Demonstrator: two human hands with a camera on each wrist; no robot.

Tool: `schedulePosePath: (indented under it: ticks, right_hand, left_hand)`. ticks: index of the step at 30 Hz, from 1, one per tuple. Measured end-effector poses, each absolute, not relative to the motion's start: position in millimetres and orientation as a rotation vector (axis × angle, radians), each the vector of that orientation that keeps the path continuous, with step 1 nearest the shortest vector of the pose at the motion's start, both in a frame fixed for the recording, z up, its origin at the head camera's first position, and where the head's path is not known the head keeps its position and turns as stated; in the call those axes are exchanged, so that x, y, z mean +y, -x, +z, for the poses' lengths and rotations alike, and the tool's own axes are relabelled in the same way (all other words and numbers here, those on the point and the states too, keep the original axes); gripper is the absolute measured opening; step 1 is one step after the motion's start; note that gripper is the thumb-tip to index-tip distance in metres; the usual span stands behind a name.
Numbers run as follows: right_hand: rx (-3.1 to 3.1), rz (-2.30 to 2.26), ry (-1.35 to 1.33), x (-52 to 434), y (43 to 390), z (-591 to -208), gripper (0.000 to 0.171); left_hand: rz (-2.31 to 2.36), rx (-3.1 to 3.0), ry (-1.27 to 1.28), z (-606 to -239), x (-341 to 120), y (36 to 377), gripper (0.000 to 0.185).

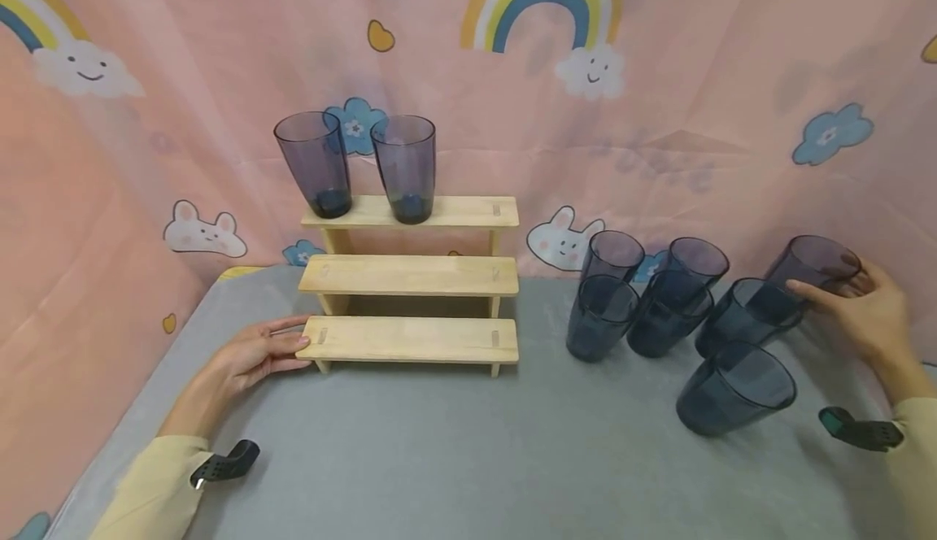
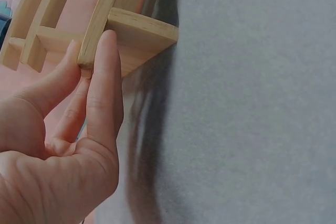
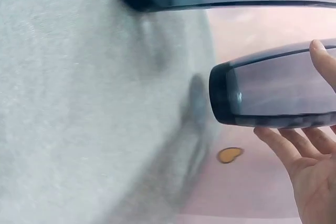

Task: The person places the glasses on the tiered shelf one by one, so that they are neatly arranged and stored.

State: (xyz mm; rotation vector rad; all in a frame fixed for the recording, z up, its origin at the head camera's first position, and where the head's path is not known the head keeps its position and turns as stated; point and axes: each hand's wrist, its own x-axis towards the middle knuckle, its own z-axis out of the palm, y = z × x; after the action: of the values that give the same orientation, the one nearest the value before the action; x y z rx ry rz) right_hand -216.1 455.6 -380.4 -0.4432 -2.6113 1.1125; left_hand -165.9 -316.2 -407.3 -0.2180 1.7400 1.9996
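Observation:
My left hand (image 1: 252, 354) pinches the left end of the lowest step of a three-tier wooden stand (image 1: 406, 338). In the left wrist view, the thumb lies on one face of the board (image 2: 98, 30) and the fingers on the other. At far right, my right hand (image 1: 871, 312) grips a tinted drinking glass (image 1: 808, 259) by its side, thumb opposite the fingers. The right wrist view shows this glass (image 3: 278, 87) with its base apart from its shadow on the cloth. Two matching glasses, one left (image 1: 315, 162) and one right (image 1: 406, 166), stand upright on the top tier.
Several more tinted glasses stand grouped right of the stand, including a front one (image 1: 735, 389) and a left one (image 1: 600, 320). A grey cloth (image 1: 468, 450) covers the table. Behind hangs a pink printed curtain (image 1: 695, 76). Dark bands sit at both wrists.

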Motion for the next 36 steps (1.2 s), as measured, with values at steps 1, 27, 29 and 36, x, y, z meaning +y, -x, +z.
schedulePosePath:
  ticks: [1, 27, 29, 36]
  right_hand:
    - [-2.604, 1.104, 0.421, 455.7, 215.5, -377.9, 0.093]
    - [-2.57, 1.088, 0.143, 378.1, 237.4, -273.7, 0.079]
    - [-2.588, 1.108, 0.118, 368.9, 239.4, -270.0, 0.079]
    - [-2.619, 1.172, -0.021, 333.1, 248.8, -259.5, 0.076]
  left_hand:
    - [1.998, 1.742, 0.219, -407.2, -316.0, 166.0, 0.075]
    - [2.05, 1.692, 0.225, -407.5, -313.7, 166.5, 0.077]
    - [2.044, 1.696, 0.23, -407.4, -313.4, 167.0, 0.077]
    - [2.045, 1.696, 0.232, -405.9, -314.2, 165.3, 0.077]
